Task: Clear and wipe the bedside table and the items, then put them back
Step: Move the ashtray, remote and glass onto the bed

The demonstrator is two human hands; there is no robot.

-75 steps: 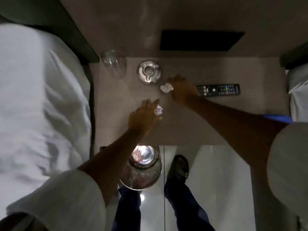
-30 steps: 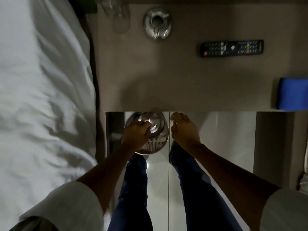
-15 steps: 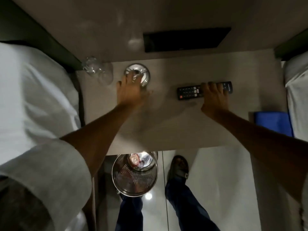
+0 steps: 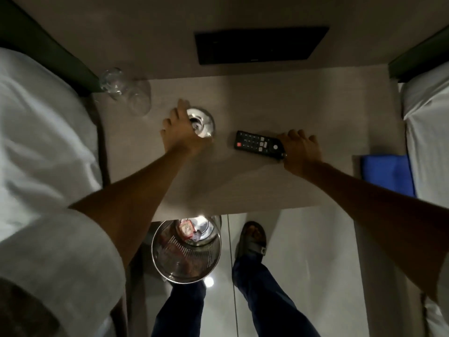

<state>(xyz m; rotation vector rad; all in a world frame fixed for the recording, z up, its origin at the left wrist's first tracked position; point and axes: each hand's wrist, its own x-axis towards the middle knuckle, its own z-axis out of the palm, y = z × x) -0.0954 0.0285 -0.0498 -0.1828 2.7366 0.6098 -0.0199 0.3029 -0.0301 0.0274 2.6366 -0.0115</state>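
Head view: left hand (image 4: 183, 132) grips the metal ashtray (image 4: 202, 122); right hand (image 4: 300, 148) clasps the remote (image 4: 258, 143). Both rest on the bedside table (image 4: 279, 186). Glasses (image 4: 128, 93) remain; blue cloth (image 4: 386, 173) unused. Clearing begun, wiping outstanding.

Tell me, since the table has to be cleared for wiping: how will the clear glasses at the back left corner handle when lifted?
The clear drinking glasses look thin-walled, so probably fragile and light. Their smooth surface may be slippery. They appear to stand close together by the bedside table edge beside the white bedsheet, so a nudge could tip them.
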